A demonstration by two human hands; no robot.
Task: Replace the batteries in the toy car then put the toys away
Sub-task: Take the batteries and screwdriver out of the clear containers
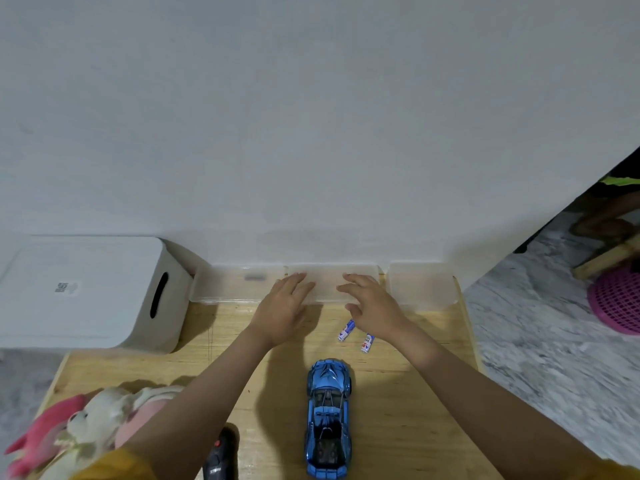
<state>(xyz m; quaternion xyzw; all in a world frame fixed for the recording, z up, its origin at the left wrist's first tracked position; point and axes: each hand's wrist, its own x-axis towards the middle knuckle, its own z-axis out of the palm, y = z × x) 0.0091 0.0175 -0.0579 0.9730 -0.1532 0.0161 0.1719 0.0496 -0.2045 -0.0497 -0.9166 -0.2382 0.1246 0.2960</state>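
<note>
A shiny blue toy car (328, 415) stands on the wooden table (398, 427), nose toward the wall. Two white-and-blue batteries (346, 330) (367, 342) lie just beyond it, partly under my right wrist. A black remote control (219, 455) lies at the near edge, partly hidden by my left forearm. Both hands reach toward the middle clear plastic box (329, 285) at the wall. My left hand (282, 308) is flat with straight fingers at its front left. My right hand (372, 303) has spread fingers at its front right. Neither holds anything.
A white lidded storage bin (86, 292) stands at the far left. Clear boxes sit left (228, 284) and right (420, 285) of the middle one. Plush toys (86, 427) in pink and white lie at the near left. Off the table's right edge are a marbled floor and a pink basket (616, 299).
</note>
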